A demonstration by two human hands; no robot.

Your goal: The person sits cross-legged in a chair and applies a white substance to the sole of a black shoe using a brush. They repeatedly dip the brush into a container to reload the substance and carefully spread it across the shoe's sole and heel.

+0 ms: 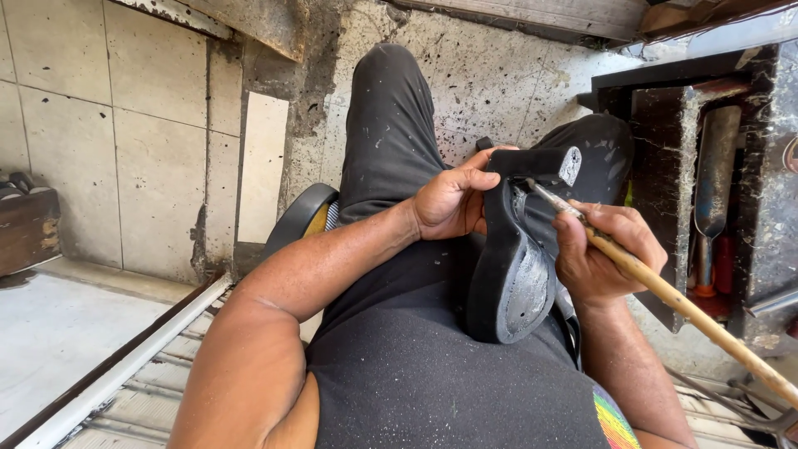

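Our left hand (453, 199) clasps the black shoe (515, 249); our right hand (603, 249) pinches the brush (665, 291), whose glue could smear beyond the sole if it slips.

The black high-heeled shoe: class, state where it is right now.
In the head view, the black high-heeled shoe lies sole-up on the person's lap, right of centre, held by the left hand, beside the right hand holding a wooden-handled brush.

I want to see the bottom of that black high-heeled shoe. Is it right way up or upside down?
Upside down: the black high-heeled shoe lies with its grey worn sole and heel tip facing up, held by the left hand.
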